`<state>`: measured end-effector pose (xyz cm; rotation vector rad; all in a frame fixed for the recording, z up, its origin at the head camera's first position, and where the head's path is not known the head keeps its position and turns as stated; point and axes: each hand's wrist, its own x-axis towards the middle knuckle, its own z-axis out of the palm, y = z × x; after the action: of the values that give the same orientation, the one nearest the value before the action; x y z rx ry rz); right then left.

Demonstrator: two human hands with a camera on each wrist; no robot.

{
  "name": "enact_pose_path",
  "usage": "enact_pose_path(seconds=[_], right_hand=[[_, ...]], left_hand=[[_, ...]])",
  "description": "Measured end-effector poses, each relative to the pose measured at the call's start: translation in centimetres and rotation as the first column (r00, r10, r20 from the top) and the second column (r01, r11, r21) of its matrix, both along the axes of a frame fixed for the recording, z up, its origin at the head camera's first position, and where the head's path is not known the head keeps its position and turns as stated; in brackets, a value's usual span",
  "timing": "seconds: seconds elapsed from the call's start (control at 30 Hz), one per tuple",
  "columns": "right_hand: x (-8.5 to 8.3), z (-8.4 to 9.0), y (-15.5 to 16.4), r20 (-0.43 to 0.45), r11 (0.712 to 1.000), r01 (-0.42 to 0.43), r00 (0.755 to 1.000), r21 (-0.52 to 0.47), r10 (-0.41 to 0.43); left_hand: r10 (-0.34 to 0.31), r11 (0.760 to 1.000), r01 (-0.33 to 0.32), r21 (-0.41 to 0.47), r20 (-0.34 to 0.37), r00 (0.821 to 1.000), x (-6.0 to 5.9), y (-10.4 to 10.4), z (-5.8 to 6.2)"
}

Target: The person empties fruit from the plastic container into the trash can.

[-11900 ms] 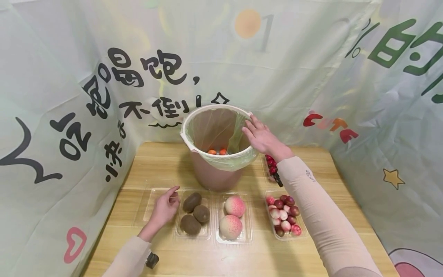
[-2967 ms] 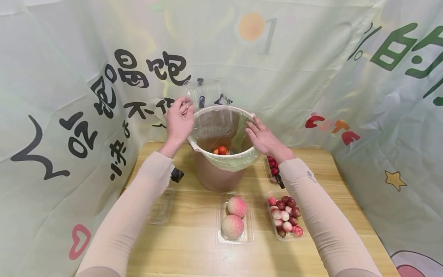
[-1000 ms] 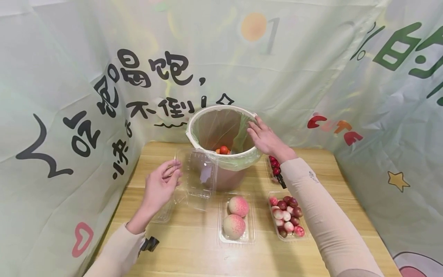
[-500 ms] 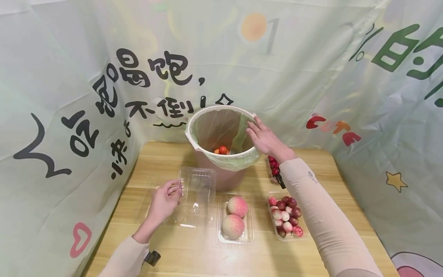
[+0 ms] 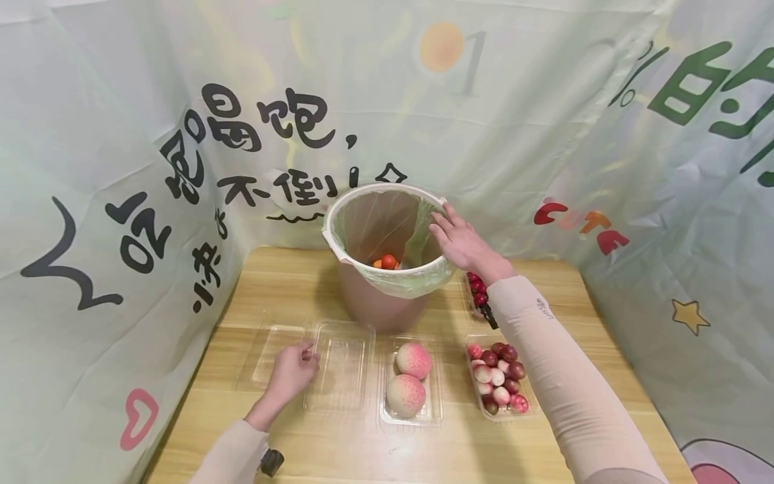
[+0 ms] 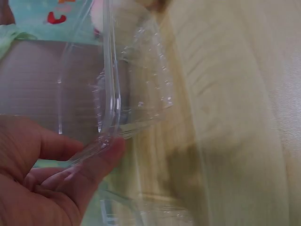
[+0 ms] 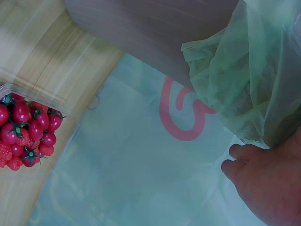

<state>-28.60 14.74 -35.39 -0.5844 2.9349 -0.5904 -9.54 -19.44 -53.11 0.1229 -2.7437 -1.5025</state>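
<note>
1. Near the desk's front-left corner, the left hand [image 5: 291, 372] pinches the rim of an empty clear tray [image 5: 337, 365], thumb and fingers closed on its edge; the tray lies flat on the desk [image 5: 471, 450].
2. Beside it on its left lies a second empty tray [image 5: 273, 349].
3. At the desk's back edge, the right hand [image 5: 462, 240] rests with spread fingers on the lined bucket [image 5: 377, 306], where small tomatoes [image 5: 387, 261] lie.
4. Left, by my judgement: the peach tray [image 5: 408, 382], the plum tray [image 5: 500, 378] and the strawberry tray [image 7: 24, 130], all full.
</note>
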Motion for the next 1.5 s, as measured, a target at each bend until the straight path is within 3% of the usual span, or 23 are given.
enact_pose_path(seconds=[0.2, 0.57, 0.97, 1.23, 1.37, 1.5], right_hand=[[-0.1, 0.1, -0.2, -0.005, 1.000, 0.001, 1.000, 0.002, -0.001], [0.0, 0.0, -0.1, -0.011, 1.000, -0.009, 1.000, -0.001, 0.009], [0.1, 0.1, -0.1, -0.010, 1.000, -0.009, 1.000, -0.007, 0.009], [0.0, -0.1, 0.1, -0.021, 1.000, -0.010, 1.000, -0.004, 0.010], [0.0, -0.1, 0.1, -0.018, 1.000, -0.009, 1.000, -0.006, 0.009], [0.0, -0.1, 0.2, -0.013, 1.000, -0.007, 1.000, 0.002, 0.007]], left_hand=[[-0.033, 0.998, 0.033, -0.052, 0.008, 0.999, 0.2, 0.4, -0.6], [-0.036, 0.994, 0.041, -0.097, 0.050, 0.998, 0.5, 0.2, -1.9], [-0.029, 0.993, 0.035, -0.111, 0.055, 0.998, 0.5, -0.1, -1.5], [-0.070, 0.978, 0.063, -0.197, -0.030, 0.997, 0.8, -0.1, -0.5], [-0.058, 0.961, 0.008, -0.277, -0.172, 0.983, 0.8, 0.6, 0.6], [-0.023, 0.967, -0.049, -0.250, -0.275, 0.961, 0.7, 2.2, 1.7]])
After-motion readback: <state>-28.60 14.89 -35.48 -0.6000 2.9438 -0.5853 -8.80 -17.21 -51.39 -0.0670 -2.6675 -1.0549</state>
